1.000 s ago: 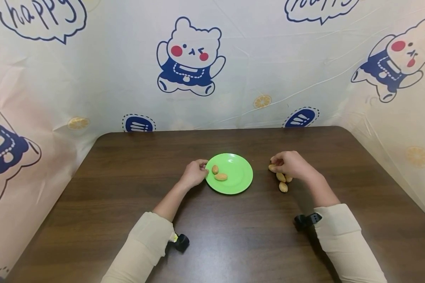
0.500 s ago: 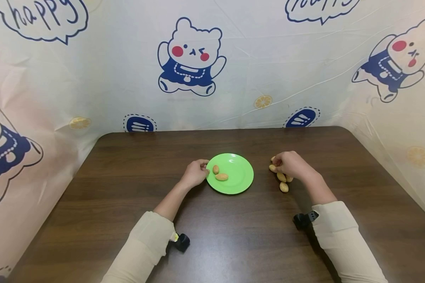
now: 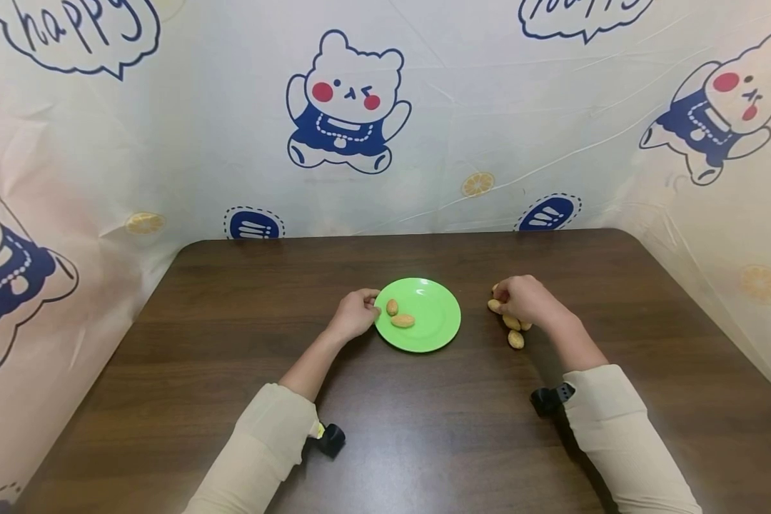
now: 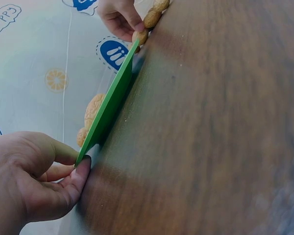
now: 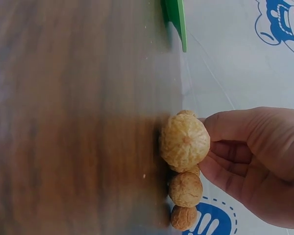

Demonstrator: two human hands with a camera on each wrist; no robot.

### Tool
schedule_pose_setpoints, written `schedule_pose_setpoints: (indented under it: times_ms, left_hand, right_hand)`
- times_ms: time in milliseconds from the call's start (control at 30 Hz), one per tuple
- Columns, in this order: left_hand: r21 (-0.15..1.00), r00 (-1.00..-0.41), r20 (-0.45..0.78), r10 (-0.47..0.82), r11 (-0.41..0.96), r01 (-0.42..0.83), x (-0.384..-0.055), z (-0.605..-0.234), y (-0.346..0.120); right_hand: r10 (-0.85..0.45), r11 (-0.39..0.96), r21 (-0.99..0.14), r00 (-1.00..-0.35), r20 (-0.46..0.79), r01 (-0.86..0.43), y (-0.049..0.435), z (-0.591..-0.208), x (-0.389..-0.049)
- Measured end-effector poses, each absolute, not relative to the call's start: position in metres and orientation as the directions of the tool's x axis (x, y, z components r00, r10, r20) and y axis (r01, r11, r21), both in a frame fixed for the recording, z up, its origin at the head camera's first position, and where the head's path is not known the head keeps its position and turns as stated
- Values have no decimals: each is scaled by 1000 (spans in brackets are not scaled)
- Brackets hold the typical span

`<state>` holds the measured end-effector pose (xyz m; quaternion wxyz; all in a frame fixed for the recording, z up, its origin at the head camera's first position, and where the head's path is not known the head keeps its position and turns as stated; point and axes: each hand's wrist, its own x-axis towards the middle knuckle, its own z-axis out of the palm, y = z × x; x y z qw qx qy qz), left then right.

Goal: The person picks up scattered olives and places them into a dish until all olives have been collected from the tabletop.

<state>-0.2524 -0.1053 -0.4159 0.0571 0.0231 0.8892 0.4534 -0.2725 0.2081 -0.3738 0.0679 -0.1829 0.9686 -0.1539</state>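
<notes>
A green plate (image 3: 435,325) lies on the table with two unshelled peanuts (image 3: 402,321) on its left part. My left hand (image 3: 355,315) pinches the plate's left rim between thumb and fingers; in the left wrist view the thumb (image 4: 80,176) sits under the edge. To the right of the plate, my right hand (image 3: 528,298) is over a small cluster of unshelled peanuts (image 3: 516,340), its curled fingertips pinching the far one (image 3: 495,288). In the right wrist view a nearer peanut (image 5: 185,142) hides the fingertips.
The dark wooden table (image 3: 424,428) ends at the back against a printed curtain (image 3: 231,128) with bear drawings, which also runs along both sides. Black wrist cameras (image 3: 330,441) hang below the rolled sleeves.
Both hands keep nearly the same places. The right forearm and sleeve have shifted slightly left, and the right fingertips have moved slightly at the far peanut. The plate and its peanuts stay put.
</notes>
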Motion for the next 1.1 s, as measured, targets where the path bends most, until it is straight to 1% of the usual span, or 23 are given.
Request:
schedule_pose_setpoints:
  times_ms: [300, 833, 1100]
  left_hand:
    - [810, -992, -80, 98, 586, -7, -251, -415, -105]
    - [798, -993, -70, 93, 602, 0, -250, -413, -105]
    - [801, -993, -68, 92, 599, 0, -250, -412, -105]
  right_hand:
    - [-407, 875, -307, -912, -44, -376, 209, -377, -274]
    - [-414, 869, -312, -909, -38, -383, 208, -377, -272]
    - [-429, 861, -305, -903, -9, -406, 206, -376, -273]
